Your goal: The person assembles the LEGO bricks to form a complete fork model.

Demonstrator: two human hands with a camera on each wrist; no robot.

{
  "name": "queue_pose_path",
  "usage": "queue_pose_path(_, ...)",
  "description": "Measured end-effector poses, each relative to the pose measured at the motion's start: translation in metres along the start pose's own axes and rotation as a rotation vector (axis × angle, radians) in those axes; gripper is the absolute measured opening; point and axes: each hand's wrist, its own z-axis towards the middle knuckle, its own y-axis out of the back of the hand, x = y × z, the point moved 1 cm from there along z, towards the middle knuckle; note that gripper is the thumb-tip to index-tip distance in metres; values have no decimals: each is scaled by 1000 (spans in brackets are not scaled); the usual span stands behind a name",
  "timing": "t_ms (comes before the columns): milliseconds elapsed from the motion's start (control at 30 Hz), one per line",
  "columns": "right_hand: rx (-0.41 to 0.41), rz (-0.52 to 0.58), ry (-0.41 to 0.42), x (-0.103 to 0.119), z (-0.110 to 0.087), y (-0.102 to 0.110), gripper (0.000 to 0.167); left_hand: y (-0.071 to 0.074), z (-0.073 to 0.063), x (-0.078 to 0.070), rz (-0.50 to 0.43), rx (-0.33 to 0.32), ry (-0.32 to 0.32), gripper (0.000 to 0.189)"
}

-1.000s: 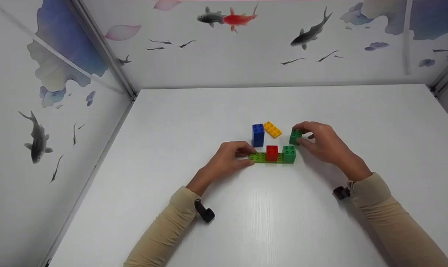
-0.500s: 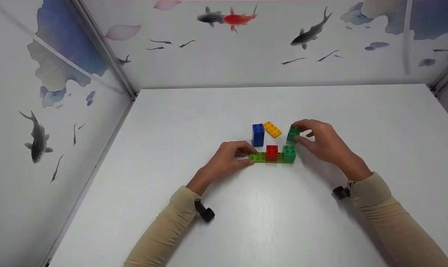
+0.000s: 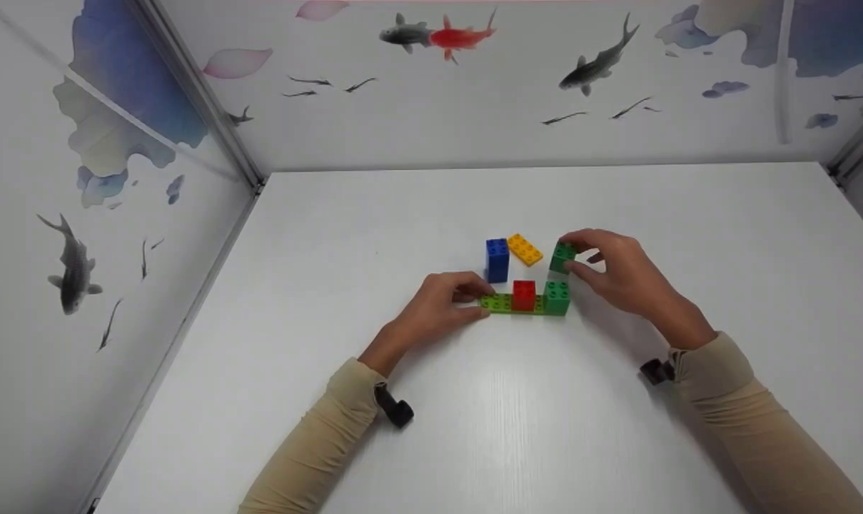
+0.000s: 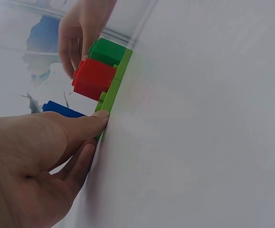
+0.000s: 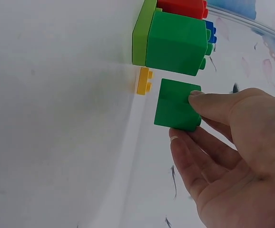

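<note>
My left hand (image 3: pixel 449 303) pinches the left end of a flat lime-green building plate (image 4: pixel 110 97), thumb on the near side. A red brick (image 3: pixel 524 295) sits on the plate near its middle, and a green brick (image 3: pixel 557 298) stands on its right end. In my right hand (image 3: pixel 620 271), a second green brick (image 5: pixel 178 104) is pinched between thumb and fingers. It is raised off the table, just behind the plate's right end, with its studs facing up. The right wrist view shows a gap between the two green bricks.
Behind the plate stands a tall blue block (image 3: pixel 497 260) with studs on top. A thin yellow plate (image 3: pixel 525 250) lies flat beside it, farther back. The white table (image 3: pixel 374 214) meets decorated wall panels at the back and left.
My right hand has shifted slightly left and away from me, lifting the green brick a little. My left hand and the lime-green plate have kept their place.
</note>
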Motion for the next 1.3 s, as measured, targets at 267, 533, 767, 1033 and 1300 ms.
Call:
queue_pose_path(267, -29, 10, 46, 7, 0, 0, 44, 0, 0, 1, 8, -1, 13, 29)
queue_pose_path(533, -42, 12, 78, 15, -1, 0, 46, 0, 0, 1, 4, 0, 7, 30)
queue_pose_path(767, -62, 1, 132, 21, -3, -2, 46, 0, 0, 2, 3, -1, 8, 31)
queue_pose_path(1033, -64, 13, 164, 30, -3, -5, 45, -1, 0, 2, 1, 2, 21, 33)
queue_pose_path(1300, -67, 35, 193, 40, -5, -8, 45, -1, 0, 2, -9, 3, 17, 34)
